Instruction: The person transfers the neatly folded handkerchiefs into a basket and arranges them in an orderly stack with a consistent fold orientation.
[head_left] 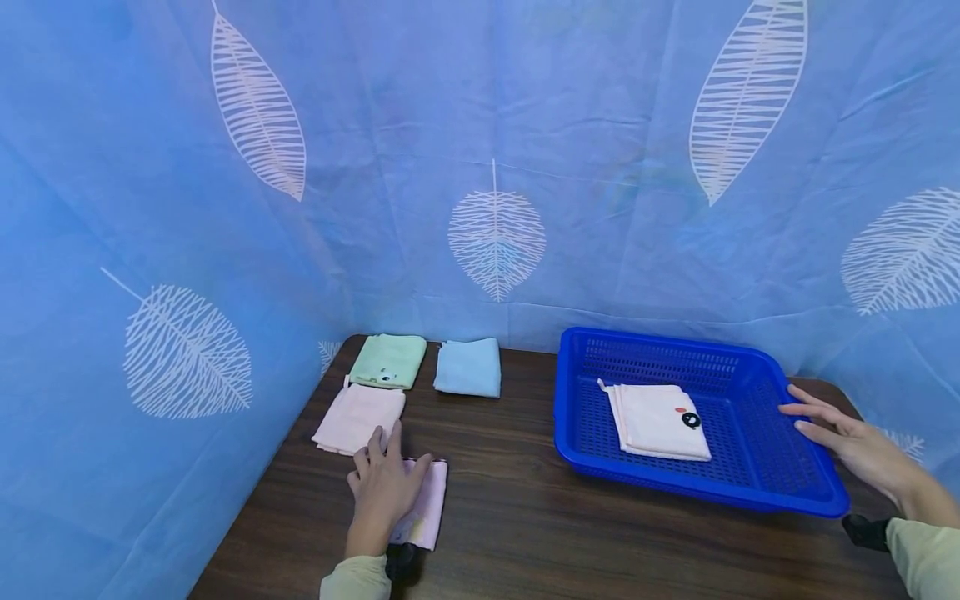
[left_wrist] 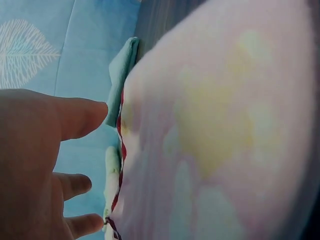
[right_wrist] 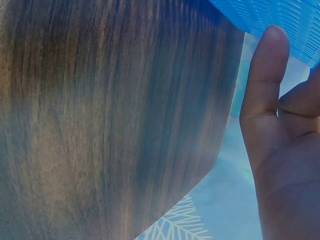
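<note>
At seven o'clock my flat left hand (head_left: 384, 483) presses a cloth (head_left: 426, 507); my open right hand (head_left: 847, 440) steadies the basket (head_left: 813, 492), one cloth (head_left: 660, 421) inside, four left.

Pale yellow-green sleeves, black wrist straps, bare hands.

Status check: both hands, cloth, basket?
Left hand flat on pink cloth. Right hand open at blue basket rim. White cloth already inside. Nothing between.

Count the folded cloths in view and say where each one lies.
5. Green cloth and blue cloth at the table's far edge, pink cloth nearer, one under the left hand, white cloth in the basket.
</note>
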